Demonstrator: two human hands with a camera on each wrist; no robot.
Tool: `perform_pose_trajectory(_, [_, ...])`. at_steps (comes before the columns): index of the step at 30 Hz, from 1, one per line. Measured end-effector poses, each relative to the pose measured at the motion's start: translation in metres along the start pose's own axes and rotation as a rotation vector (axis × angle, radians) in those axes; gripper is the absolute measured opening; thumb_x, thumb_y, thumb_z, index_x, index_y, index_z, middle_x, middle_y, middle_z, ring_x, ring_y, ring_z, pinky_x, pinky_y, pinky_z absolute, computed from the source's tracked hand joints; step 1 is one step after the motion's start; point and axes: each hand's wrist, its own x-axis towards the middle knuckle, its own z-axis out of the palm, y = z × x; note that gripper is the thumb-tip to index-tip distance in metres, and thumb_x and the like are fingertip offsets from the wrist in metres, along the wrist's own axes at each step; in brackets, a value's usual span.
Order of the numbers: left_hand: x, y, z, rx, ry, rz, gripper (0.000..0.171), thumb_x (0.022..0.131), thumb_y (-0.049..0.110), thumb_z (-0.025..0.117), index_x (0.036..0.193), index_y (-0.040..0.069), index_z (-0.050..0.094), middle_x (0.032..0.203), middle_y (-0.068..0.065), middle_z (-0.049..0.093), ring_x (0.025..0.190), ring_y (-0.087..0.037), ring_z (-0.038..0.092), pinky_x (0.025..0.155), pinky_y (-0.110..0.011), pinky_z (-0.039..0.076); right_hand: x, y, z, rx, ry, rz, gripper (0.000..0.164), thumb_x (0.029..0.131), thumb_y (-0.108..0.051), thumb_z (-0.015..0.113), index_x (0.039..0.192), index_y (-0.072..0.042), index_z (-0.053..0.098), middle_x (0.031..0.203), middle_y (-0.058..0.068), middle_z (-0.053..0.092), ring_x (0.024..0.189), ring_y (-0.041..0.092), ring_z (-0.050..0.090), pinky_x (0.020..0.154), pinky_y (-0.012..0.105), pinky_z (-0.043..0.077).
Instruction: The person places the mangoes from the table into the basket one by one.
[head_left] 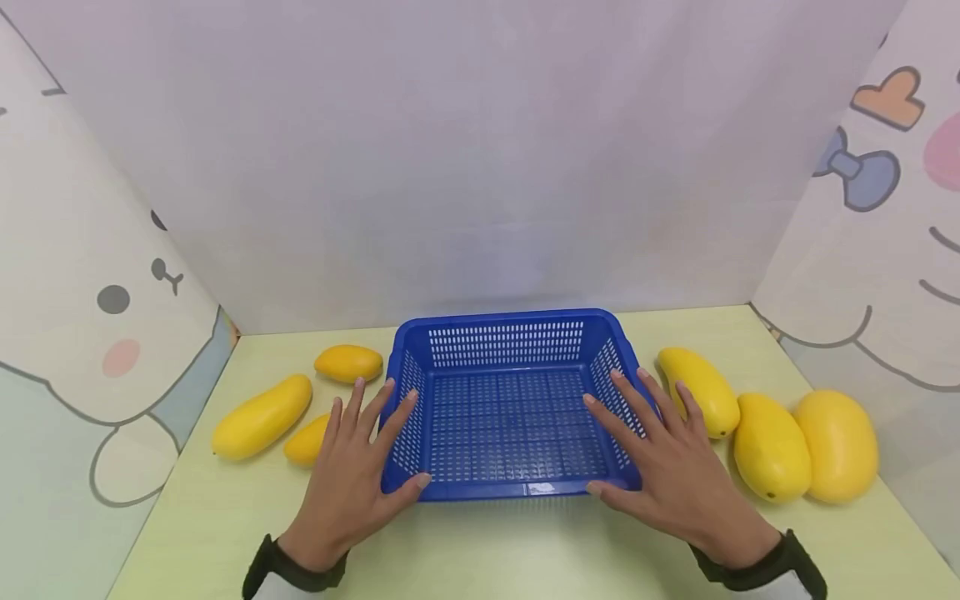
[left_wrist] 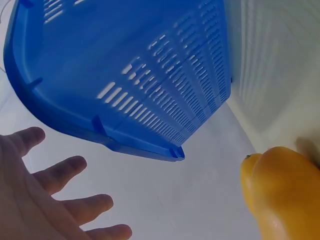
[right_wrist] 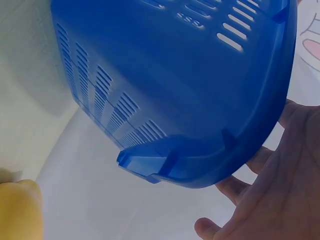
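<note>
A blue plastic basket [head_left: 510,417] with slotted walls sits at the middle of the table, with nothing inside it. My left hand [head_left: 348,479] hovers over its left front corner, fingers spread and straight. In the left wrist view, a gap shows between those fingers and the basket rim [left_wrist: 65,127]. Over the right side is my right hand [head_left: 675,475], its fingers likewise spread. In the right wrist view some fingertips pass behind the rim [right_wrist: 215,175]; whether they touch it I cannot tell. Neither hand holds anything.
Left of the basket lie three yellow mangoes: a small one [head_left: 348,363] at the back, a long one [head_left: 262,417], and one partly hidden [head_left: 306,442]. Three more lie right: a long mango [head_left: 701,392] and two rounder mangoes [head_left: 772,450] [head_left: 836,446]. A pale curtain [head_left: 480,167] closes the back.
</note>
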Motion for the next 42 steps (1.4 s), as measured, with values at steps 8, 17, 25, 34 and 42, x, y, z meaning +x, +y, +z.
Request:
perform_pose_trajectory(8, [0.002, -0.001, 0.002, -0.108, 0.078, -0.054, 0.075, 0.086, 0.057, 0.048, 0.149, 0.026, 0.022, 0.151, -0.008, 0.027, 0.138, -0.032, 0.015, 0.107, -0.058, 0.019, 0.001, 0.0, -0.003, -0.003, 0.011, -0.004, 0.089, 0.074, -0.078, 0.044, 0.148, -0.033, 0.024, 0.155, 0.008, 0.011, 0.139, 0.036, 0.004, 0.106, 0.062, 0.002])
perform_pose_trajectory(17, [0.008, -0.007, 0.008, -0.205, 0.182, -0.1, 0.066, 0.088, 0.045, 0.05, 0.147, 0.024, 0.028, 0.146, -0.01, 0.034, 0.131, -0.027, 0.033, 0.098, -0.05, 0.038, 0.001, -0.001, -0.003, 0.005, 0.023, -0.01, 0.088, 0.074, -0.077, 0.046, 0.148, -0.032, 0.024, 0.155, 0.008, 0.011, 0.138, 0.037, 0.007, 0.106, 0.063, 0.004])
perform_pose_trajectory(25, [0.013, -0.011, 0.014, -0.395, 0.135, -0.243, 0.063, 0.092, 0.04, 0.052, 0.147, 0.022, 0.027, 0.151, -0.005, 0.024, 0.13, -0.027, 0.035, 0.093, -0.05, 0.043, 0.001, -0.001, -0.004, 0.011, 0.039, -0.009, 0.087, 0.075, -0.076, 0.047, 0.147, -0.031, 0.027, 0.154, 0.009, 0.014, 0.138, 0.036, 0.006, 0.106, 0.063, 0.002])
perform_pose_trajectory(34, [0.026, -0.019, 0.022, -0.536, 0.133, -0.31, 0.063, 0.094, 0.039, 0.051, 0.146, 0.014, 0.025, 0.148, -0.01, 0.028, 0.129, -0.027, 0.034, 0.093, -0.048, 0.043, 0.0, -0.001, -0.004, -0.004, 0.032, 0.009, 0.088, 0.075, -0.077, 0.045, 0.148, -0.033, 0.024, 0.155, 0.009, 0.013, 0.139, 0.035, 0.004, 0.106, 0.063, 0.001])
perform_pose_trajectory(42, [0.035, -0.02, 0.027, -0.624, 0.098, -0.386, 0.066, 0.093, 0.039, 0.051, 0.147, 0.017, 0.021, 0.148, -0.01, 0.027, 0.129, -0.03, 0.035, 0.094, -0.05, 0.042, 0.0, 0.0, -0.007, -0.018, 0.044, 0.013, 0.087, 0.074, -0.077, 0.045, 0.147, -0.033, 0.025, 0.155, 0.009, 0.014, 0.139, 0.036, 0.004, 0.105, 0.064, 0.004])
